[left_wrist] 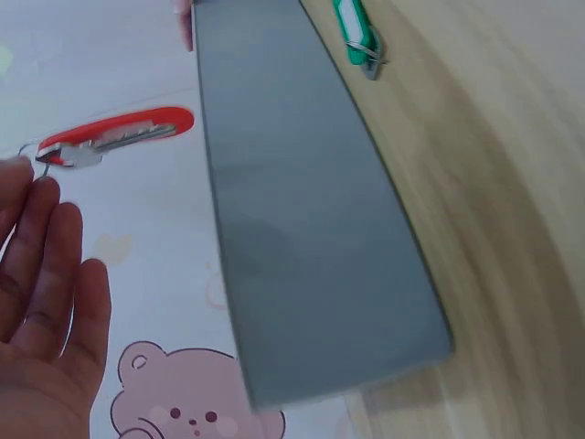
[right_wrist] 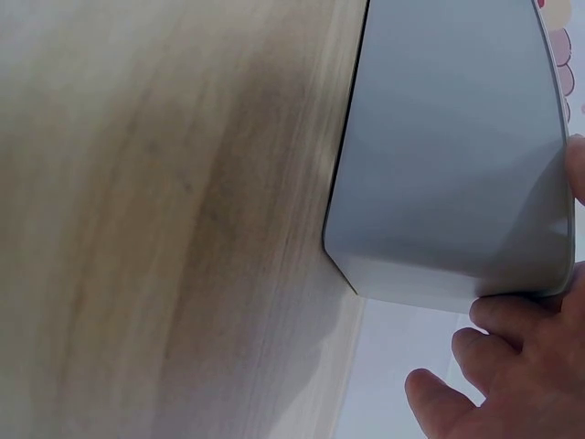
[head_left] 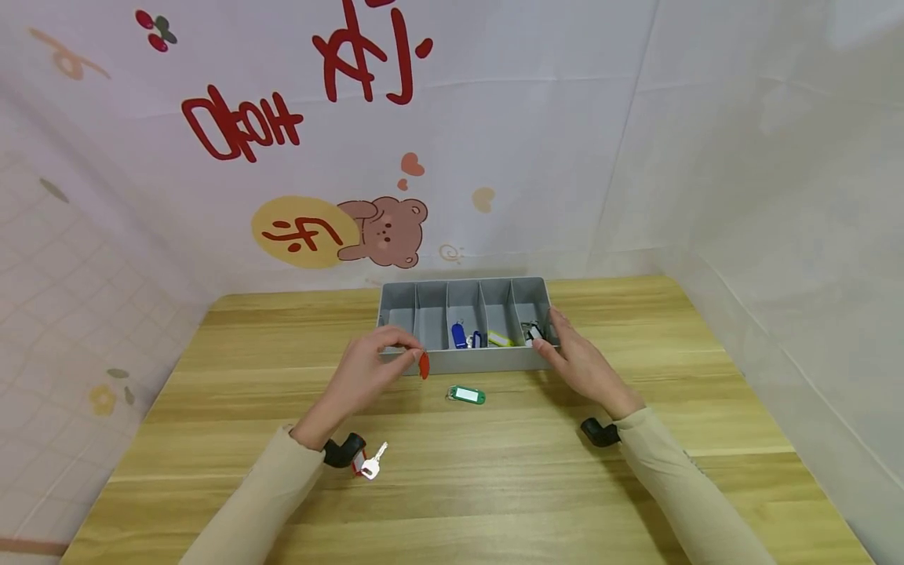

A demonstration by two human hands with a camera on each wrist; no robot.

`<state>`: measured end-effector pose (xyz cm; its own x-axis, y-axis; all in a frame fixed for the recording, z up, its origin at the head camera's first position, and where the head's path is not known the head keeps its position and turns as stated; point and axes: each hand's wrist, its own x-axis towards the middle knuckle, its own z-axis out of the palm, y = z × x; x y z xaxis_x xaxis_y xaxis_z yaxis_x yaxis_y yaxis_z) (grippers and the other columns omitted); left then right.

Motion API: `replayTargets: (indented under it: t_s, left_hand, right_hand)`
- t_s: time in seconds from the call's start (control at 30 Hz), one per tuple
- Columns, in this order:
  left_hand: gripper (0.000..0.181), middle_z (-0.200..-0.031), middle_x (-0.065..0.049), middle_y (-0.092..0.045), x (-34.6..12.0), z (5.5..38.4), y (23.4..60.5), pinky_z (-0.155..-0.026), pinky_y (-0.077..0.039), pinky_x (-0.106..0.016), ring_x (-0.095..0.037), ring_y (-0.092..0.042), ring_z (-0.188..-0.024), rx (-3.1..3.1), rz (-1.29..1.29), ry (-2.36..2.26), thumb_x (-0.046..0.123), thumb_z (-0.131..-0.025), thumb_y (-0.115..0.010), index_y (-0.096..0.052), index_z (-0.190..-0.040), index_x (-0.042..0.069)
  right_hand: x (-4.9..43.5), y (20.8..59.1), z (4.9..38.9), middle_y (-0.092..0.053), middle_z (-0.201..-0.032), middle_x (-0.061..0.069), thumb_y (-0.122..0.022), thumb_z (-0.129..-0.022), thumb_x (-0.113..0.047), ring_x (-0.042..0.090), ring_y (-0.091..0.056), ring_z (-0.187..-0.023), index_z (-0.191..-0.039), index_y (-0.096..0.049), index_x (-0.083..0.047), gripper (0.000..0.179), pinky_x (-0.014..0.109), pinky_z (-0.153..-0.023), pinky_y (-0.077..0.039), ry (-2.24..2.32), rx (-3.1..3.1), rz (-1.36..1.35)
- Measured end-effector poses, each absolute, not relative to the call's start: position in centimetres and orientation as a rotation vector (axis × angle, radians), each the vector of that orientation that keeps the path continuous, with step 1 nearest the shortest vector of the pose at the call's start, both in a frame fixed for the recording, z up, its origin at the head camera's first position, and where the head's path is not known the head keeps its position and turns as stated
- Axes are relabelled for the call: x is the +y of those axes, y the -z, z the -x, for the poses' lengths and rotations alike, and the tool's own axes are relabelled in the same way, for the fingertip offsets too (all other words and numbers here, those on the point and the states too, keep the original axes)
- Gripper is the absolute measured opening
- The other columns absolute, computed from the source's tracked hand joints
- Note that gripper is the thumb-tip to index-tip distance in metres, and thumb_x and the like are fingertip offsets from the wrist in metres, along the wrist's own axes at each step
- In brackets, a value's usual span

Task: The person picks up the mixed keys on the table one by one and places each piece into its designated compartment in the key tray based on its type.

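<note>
My left hand [head_left: 369, 369] pinches the ring of a red key tag [head_left: 424, 365] with thumb and forefinger. The tag and a key hang from that ring in the left wrist view, beside the grey box's front wall. At the right end of the grey compartment box [head_left: 480, 361], my right hand [head_left: 582, 365] grips the corner, thumb over the front rim and fingers along the side. Inside lie a blue key tag [head_left: 459, 336] in the middle compartment, a yellow tag [head_left: 500, 339] right of it, and a black-and-white tag [head_left: 534, 333] in the rightmost one.
A green key tag [head_left: 468, 395] lies on the wooden table [head_left: 494, 486] in front of the box. Near the left wrist rests another red-edged tag with a silver key [head_left: 373, 463], partly covered by the black wrist camera [head_left: 344, 451]. A printed cloth wall stands behind.
</note>
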<state>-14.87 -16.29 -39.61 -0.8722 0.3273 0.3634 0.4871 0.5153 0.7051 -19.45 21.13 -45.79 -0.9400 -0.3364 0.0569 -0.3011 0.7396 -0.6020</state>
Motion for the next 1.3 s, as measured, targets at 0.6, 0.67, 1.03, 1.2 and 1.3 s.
replayTargets:
  t_s: [0.6, 0.67, 1.03, 1.2, 1.3]
  left_hand:
    - [0.009, -0.1, -0.005, -0.076, -12.9, 19.2, 39.0, -0.073, -0.049, -0.037, -0.021, -0.065, -0.091, -2.473, 0.553, 1.278, 0.009, -0.098, -0.072, -0.08, -0.103, 0.007]
    - [0.01, -0.099, -0.006, -0.076, -12.8, 19.7, 39.3, -0.071, -0.048, -0.035, -0.021, -0.066, -0.09, -2.478, 0.534, 1.262, 0.009, -0.098, -0.072, -0.08, -0.103, 0.006]
    - [0.011, -0.098, -0.008, -0.077, -12.9, 21.2, 40.5, -0.086, -0.051, -0.045, -0.026, -0.068, -0.093, -2.555, 0.461, 1.197, 0.01, -0.098, -0.072, -0.08, -0.103, 0.006]
    - [0.01, -0.1, -0.008, -0.077, -13.1, 21.7, 41.2, -0.085, -0.054, -0.044, -0.025, -0.07, -0.094, -2.604, 0.475, 1.133, 0.01, -0.098, -0.073, -0.081, -0.102, 0.005]
    - [0.01, -0.101, -0.008, -0.077, -13.2, 22.0, 41.6, -0.083, -0.056, -0.042, -0.025, -0.071, -0.093, -2.618, 0.52, 1.081, 0.009, -0.097, -0.073, -0.081, -0.103, 0.005]
  right_hand:
    - [21.4, 46.0, 19.8, -0.01, -0.171, 0.02, -0.043, -0.109, -0.054, 0.036, -0.012, -0.158, -0.165, -0.008, 0.001, 0.086, 0.056, -0.124, -0.018, 0.986, 2.887, 0.527]
    - [21.3, 46.0, 19.7, -0.011, -0.171, 0.02, -0.043, -0.109, -0.054, 0.035, -0.012, -0.158, -0.165, -0.008, 0.001, 0.086, 0.055, -0.124, -0.018, 0.992, 2.883, 0.525]
    - [21.2, 46.1, 19.7, -0.012, -0.171, 0.022, -0.044, -0.109, -0.052, 0.037, -0.013, -0.157, -0.164, -0.009, 0.003, 0.084, 0.056, -0.124, -0.018, 0.993, 2.89, 0.531]
    - [21.2, 46.1, 19.7, -0.012, -0.17, 0.023, -0.044, -0.109, -0.051, 0.037, -0.014, -0.157, -0.164, -0.009, 0.003, 0.084, 0.056, -0.124, -0.018, 0.987, 2.897, 0.532]
    - [21.3, 46.1, 19.6, -0.013, -0.17, 0.022, -0.044, -0.109, -0.052, 0.037, -0.014, -0.157, -0.164, -0.01, 0.002, 0.084, 0.056, -0.124, -0.018, 0.985, 2.901, 0.525]
